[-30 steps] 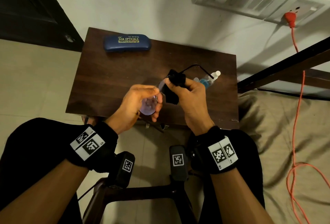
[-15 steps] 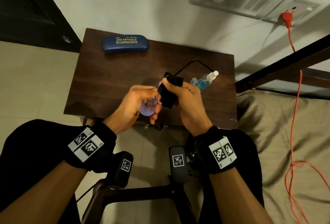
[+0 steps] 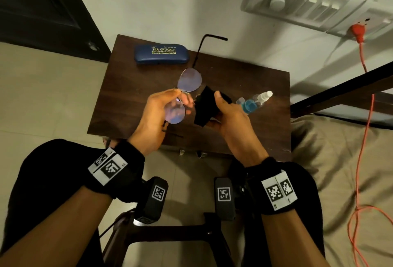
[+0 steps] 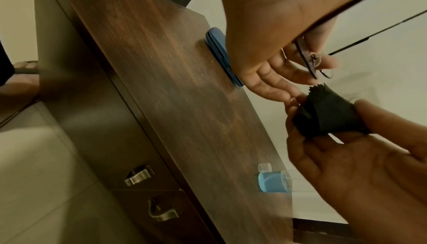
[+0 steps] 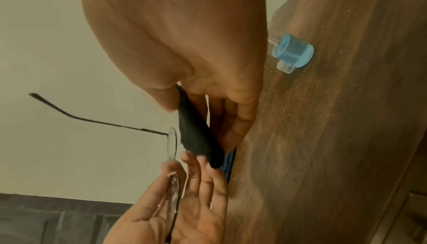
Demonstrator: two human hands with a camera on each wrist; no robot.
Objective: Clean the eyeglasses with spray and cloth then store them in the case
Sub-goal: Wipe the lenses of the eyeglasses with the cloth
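Eyeglasses (image 3: 184, 94) hang over the table (image 3: 119, 105), pinched at the bridge by my left hand (image 3: 158, 115), the case (image 3: 160, 53) at twelve o'clock, so I'd bring my right hand (image 3: 228, 115), clamped on the cloth (image 3: 205, 107), onto the far lens and rub gently.

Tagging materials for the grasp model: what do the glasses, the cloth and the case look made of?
Glasses: thin dark frame, probably metal wire; clear lenses with a violet sheen, glass or plastic cannot be told. Cloth: black, matte, soft fabric that folds in the right hand, with a fuzzy edge, likely microfibre. Case: blue hard shell, smooth, slightly glossy, gold print; plastic or coated, unclear.
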